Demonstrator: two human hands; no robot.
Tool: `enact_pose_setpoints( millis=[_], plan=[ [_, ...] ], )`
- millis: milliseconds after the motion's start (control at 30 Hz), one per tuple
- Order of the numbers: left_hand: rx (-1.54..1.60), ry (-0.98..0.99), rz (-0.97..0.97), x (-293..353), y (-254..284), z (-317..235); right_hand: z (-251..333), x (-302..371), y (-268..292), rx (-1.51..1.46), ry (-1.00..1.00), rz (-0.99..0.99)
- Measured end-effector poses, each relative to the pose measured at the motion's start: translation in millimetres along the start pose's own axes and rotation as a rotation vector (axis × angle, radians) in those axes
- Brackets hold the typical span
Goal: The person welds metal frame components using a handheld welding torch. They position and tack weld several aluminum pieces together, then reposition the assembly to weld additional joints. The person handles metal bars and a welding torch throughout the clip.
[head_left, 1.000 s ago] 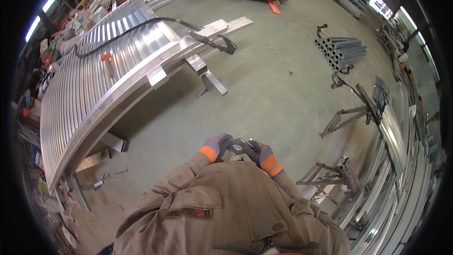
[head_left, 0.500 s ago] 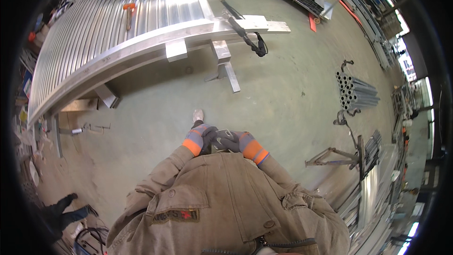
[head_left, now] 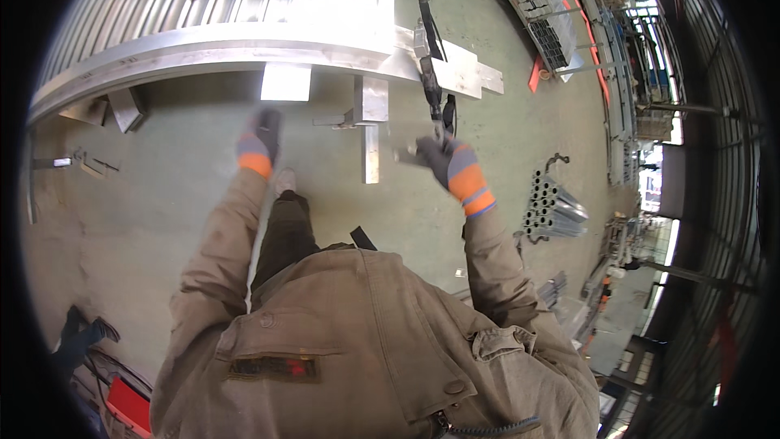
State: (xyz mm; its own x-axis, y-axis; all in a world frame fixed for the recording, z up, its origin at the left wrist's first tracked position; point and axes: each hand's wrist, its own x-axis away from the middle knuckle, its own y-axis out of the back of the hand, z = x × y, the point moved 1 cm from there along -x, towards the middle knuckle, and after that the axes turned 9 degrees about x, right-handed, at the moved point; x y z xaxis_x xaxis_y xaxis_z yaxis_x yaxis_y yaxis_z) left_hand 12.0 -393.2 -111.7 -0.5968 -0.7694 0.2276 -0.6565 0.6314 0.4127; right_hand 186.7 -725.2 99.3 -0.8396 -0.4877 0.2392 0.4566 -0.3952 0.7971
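Note:
My left hand (head_left: pixel 260 140), in a grey and orange glove, is reached forward over the floor just below a silvery block (head_left: pixel 286 81). It is smeared by motion, so its fingers do not show clearly. My right hand (head_left: pixel 449 158), gloved alike, is closed around a small greyish thing (head_left: pixel 408 157) that juts out to the left, too blurred to name. Right above that hand hangs the lower end of a thick black cable (head_left: pixel 431 85); whether they touch I cannot tell. Ahead lies a large ribbed metal panel (head_left: pixel 268 0) with a metal edge beam (head_left: pixel 203 42).
Metal supports (head_left: pixel 371 102) stick out below the beam. A loaded cart (head_left: pixel 536 20) stands at the far right. A bundle of grey tubes (head_left: pixel 552 210) lies to the right. At lower left are another person's legs (head_left: pixel 77 333) and a red case (head_left: pixel 128 406).
My hands, together at my waist before, have parted and reached forward, left hand to the left and right hand toward the cable. The panel appears nearer, and one leg is stretched forward.

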Motion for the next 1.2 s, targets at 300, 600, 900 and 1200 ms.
enact_pose_setpoints(
  millis=[300,600,900,1200],
  plan=[
    [0.052,0.173,-0.398,-151,-21,38,34,-193,34,0.336,0.13,0.047],
    [0.023,0.51,-0.406,-164,-97,27,8,-272,21,0.444,0.277,0.083],
    [-0.113,0.418,-0.512,-160,-104,29,0,-286,21,0.421,0.29,0.193],
    [-0.166,0.352,-0.587,-165,-110,41,3,-291,19,0.342,0.247,0.225]
  ],
)
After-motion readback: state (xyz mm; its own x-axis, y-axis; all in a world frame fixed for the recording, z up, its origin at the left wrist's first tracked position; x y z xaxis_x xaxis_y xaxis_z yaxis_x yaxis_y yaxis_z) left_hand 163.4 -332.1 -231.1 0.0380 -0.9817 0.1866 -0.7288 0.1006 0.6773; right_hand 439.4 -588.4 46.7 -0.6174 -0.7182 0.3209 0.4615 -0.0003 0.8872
